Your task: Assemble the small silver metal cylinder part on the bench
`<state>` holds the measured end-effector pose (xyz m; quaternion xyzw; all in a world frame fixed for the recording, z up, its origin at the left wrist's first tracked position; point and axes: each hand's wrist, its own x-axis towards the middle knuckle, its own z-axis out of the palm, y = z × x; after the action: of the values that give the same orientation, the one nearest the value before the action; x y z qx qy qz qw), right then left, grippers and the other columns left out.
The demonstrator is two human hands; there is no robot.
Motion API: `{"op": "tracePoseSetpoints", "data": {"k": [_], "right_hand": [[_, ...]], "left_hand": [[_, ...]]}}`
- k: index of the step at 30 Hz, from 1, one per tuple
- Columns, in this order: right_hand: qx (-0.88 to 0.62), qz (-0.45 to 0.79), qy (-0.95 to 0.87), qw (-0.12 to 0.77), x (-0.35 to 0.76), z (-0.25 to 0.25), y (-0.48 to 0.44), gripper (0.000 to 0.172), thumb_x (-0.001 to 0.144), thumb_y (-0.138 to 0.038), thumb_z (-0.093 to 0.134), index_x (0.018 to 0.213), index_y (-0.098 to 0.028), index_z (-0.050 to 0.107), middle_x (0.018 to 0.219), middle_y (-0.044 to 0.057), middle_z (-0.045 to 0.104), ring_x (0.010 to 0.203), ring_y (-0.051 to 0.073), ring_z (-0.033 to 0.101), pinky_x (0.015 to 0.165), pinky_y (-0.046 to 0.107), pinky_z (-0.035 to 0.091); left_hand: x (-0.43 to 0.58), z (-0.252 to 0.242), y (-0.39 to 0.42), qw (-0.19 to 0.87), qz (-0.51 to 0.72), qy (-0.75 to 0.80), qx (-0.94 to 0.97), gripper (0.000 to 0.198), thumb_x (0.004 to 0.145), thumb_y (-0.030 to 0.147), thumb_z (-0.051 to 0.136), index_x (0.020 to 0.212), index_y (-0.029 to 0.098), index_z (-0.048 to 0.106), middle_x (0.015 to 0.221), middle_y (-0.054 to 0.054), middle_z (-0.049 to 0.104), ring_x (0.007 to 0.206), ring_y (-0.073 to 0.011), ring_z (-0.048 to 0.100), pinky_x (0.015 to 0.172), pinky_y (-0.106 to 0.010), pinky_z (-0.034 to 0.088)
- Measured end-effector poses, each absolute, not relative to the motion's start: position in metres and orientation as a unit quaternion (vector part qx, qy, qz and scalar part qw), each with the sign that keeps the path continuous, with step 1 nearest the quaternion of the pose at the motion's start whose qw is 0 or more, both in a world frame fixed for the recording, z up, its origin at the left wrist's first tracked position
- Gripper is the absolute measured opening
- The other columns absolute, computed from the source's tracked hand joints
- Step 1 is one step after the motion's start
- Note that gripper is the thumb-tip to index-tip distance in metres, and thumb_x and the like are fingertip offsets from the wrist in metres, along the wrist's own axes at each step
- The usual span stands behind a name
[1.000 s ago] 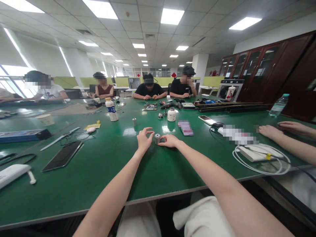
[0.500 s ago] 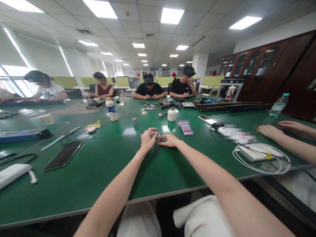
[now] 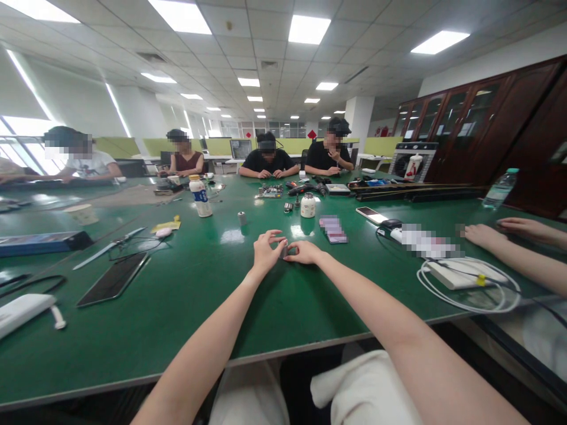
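A small grey metal cylinder (image 3: 284, 252) stands on the green table between my hands, partly hidden by fingers. My left hand (image 3: 266, 252) curls round its left side, with fingertips over its top. From the right, my right hand (image 3: 305, 252) pinches it low between thumb and fingers. A similar grey cylinder (image 3: 241, 218) stands upright on the table, beyond my left hand.
A white jar (image 3: 308, 205) and a phone (image 3: 333, 229) lie beyond my right hand. A white-and-blue bottle (image 3: 201, 196) stands at the far left. A tablet (image 3: 114, 279) lies left. Coiled white cable (image 3: 469, 307) and another person's hands (image 3: 485, 235) are right.
My left fingers have shifted slightly right over the cylinder, covering more of its top. My right hand stays nearly in place. A person across the table has lowered a hand a little.
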<state>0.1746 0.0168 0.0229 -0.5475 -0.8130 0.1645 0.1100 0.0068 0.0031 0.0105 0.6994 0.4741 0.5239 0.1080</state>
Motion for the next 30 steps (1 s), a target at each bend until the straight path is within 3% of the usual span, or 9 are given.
{"op": "tracePoseSetpoints", "data": {"k": [6, 12, 17, 25, 30], "right_hand": [[-0.547, 0.165, -0.813, 0.111, 0.175, 0.023, 0.016, 0.045, 0.081, -0.054, 0.072, 0.118, -0.027, 0.071, 0.093, 0.002, 0.073, 0.083, 0.018, 0.067, 0.071, 0.024, 0.046], [-0.551, 0.171, -0.809, 0.116, 0.175, 0.024, 0.014, 0.046, 0.080, -0.055, 0.073, 0.117, -0.028, 0.071, 0.092, 0.002, 0.072, 0.081, 0.017, 0.066, 0.068, 0.024, 0.045], [-0.552, 0.174, -0.808, 0.112, 0.175, 0.025, 0.014, 0.046, 0.081, -0.055, 0.072, 0.117, -0.027, 0.071, 0.090, 0.002, 0.072, 0.080, 0.017, 0.066, 0.068, 0.024, 0.045], [-0.549, 0.170, -0.811, 0.110, 0.174, 0.026, 0.013, 0.046, 0.081, -0.055, 0.072, 0.118, -0.028, 0.070, 0.092, 0.002, 0.072, 0.081, 0.018, 0.066, 0.069, 0.024, 0.046], [-0.550, 0.164, -0.812, 0.106, 0.175, 0.025, 0.013, 0.046, 0.082, -0.055, 0.071, 0.119, -0.028, 0.070, 0.091, 0.002, 0.073, 0.083, 0.018, 0.067, 0.072, 0.025, 0.047]], "left_hand": [[0.000, 0.012, 0.005, 0.057, 0.564, 0.524, 0.635, 0.016, 0.084, 0.033, 0.066, 0.098, 0.025, 0.065, 0.092, -0.004, 0.078, 0.101, -0.0235, 0.067, 0.096, -0.039, 0.047], [-0.016, -0.006, 0.016, 0.108, 0.415, 0.612, 0.664, 0.016, 0.077, 0.027, 0.072, 0.092, 0.026, 0.068, 0.080, -0.005, 0.078, 0.108, -0.0320, 0.063, 0.096, -0.049, 0.044], [-0.018, -0.015, 0.024, 0.095, 0.432, 0.615, 0.653, 0.011, 0.086, 0.031, 0.063, 0.092, 0.026, 0.070, 0.081, -0.008, 0.077, 0.108, -0.0344, 0.062, 0.095, -0.054, 0.043], [-0.016, -0.012, 0.018, 0.093, 0.418, 0.601, 0.674, 0.022, 0.072, 0.026, 0.076, 0.092, 0.026, 0.067, 0.080, -0.006, 0.078, 0.108, -0.0344, 0.062, 0.096, -0.052, 0.042], [-0.009, 0.003, 0.011, 0.088, 0.514, 0.545, 0.657, 0.017, 0.083, 0.027, 0.067, 0.100, 0.025, 0.065, 0.089, -0.005, 0.078, 0.106, -0.0268, 0.066, 0.099, -0.045, 0.044]]}}
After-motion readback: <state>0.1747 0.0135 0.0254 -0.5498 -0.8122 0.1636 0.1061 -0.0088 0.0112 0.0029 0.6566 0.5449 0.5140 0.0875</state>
